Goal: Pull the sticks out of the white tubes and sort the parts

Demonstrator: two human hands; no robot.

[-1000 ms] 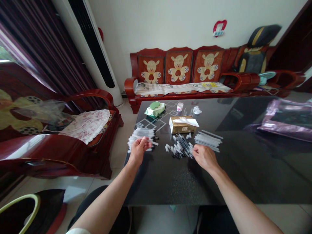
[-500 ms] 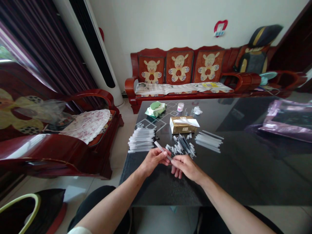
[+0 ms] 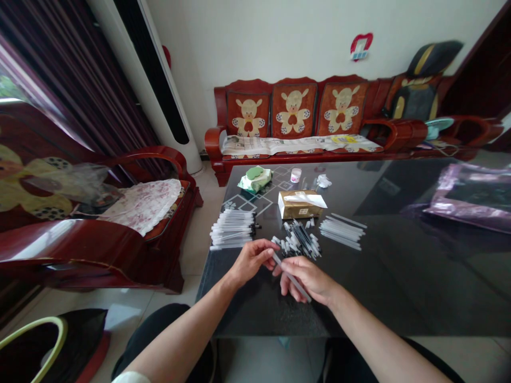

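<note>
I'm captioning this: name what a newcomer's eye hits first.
First, the pale tube between the left hand and right hand, over the dark table. Just beyond lies a jumble of black and whitish pieces. Farther back, animal-patterned cushions line the red sofa.

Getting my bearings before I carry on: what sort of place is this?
Most likely a home living room: there's a red wooden sofa with cartoon-animal cushions on it, and a long purple curtain hanging on the left.
</note>
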